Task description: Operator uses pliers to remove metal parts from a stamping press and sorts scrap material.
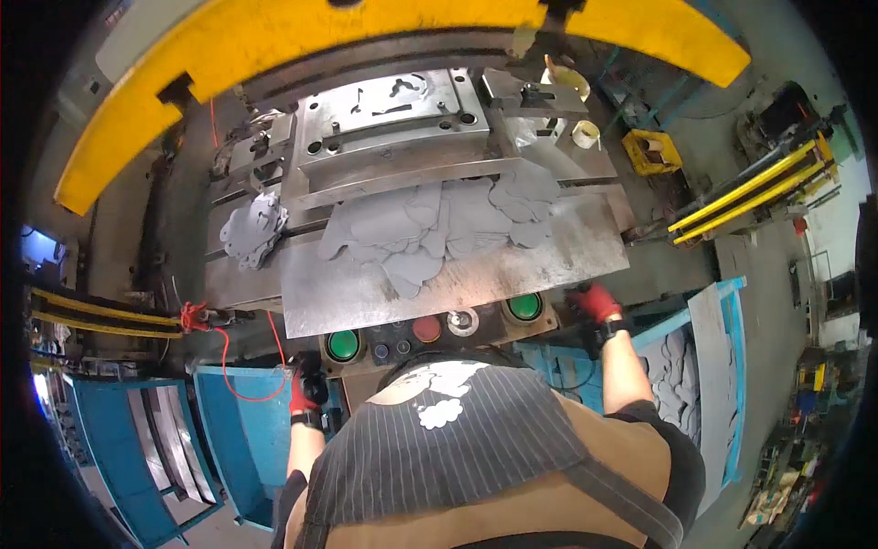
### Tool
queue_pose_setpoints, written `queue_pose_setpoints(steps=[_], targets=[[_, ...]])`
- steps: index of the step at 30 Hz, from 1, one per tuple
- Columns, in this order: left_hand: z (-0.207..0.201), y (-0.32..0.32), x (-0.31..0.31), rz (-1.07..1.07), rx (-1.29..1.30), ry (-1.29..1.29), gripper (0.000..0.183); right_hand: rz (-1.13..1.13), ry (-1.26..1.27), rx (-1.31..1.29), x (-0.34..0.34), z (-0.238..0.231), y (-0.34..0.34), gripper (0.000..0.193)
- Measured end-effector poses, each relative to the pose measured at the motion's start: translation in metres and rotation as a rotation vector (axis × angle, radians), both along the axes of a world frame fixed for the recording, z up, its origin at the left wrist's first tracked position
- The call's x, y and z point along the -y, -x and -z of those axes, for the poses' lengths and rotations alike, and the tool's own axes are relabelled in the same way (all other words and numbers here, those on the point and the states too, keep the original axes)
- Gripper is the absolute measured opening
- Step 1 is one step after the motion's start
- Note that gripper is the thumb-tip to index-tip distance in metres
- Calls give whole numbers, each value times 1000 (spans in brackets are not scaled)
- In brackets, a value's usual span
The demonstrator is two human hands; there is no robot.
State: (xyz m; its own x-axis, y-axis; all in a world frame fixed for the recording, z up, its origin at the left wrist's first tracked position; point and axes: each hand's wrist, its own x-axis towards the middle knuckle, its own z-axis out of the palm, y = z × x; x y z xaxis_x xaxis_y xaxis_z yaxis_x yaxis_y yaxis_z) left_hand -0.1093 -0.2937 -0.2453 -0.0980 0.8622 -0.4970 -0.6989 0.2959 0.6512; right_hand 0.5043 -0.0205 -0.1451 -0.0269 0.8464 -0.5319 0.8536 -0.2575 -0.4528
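Observation:
My left hand (307, 392), in a red and black glove, is low beside the left green push button (343, 345) of a control panel (373, 340). My right hand (596, 304), gloved the same way, is just right of the other green button (524, 306). The dark fingertips of both gloves blend into shadow, so their grip is unclear. A bare metal plate (366, 297) lies in front of me, with overlapping flat grey cut-out pieces (393, 224) along its far side. Behind it sits a steel die block (393, 142). A red button (427, 328) lies between the green ones.
A small pile of grey cut-outs (253, 231) lies left of the plate. Blue metal bins (240, 430) stand at left, and another blue bin (732, 366) with grey pieces at right. A yellow press frame (366, 27) arches overhead. Yellow bars (750, 194) flank the bed.

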Motion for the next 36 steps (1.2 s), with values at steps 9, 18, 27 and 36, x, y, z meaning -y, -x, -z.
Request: queue_pose_setpoints(steps=[9,18,27,36], targets=[[-127,-23,10,-666,-461,47,29,68,-480,195,-179,-18,74,82],[-212,-94,-111,-423,-429,-60,41,-16,-156,106,-225,-11,76,69],[-269,-129,-340,248,-794,-442,28,52,-300,365,-185,-36,115,90],[-246,-125,-376,227,-956,-438,28,-29,-281,396,-205,-26,104,96]])
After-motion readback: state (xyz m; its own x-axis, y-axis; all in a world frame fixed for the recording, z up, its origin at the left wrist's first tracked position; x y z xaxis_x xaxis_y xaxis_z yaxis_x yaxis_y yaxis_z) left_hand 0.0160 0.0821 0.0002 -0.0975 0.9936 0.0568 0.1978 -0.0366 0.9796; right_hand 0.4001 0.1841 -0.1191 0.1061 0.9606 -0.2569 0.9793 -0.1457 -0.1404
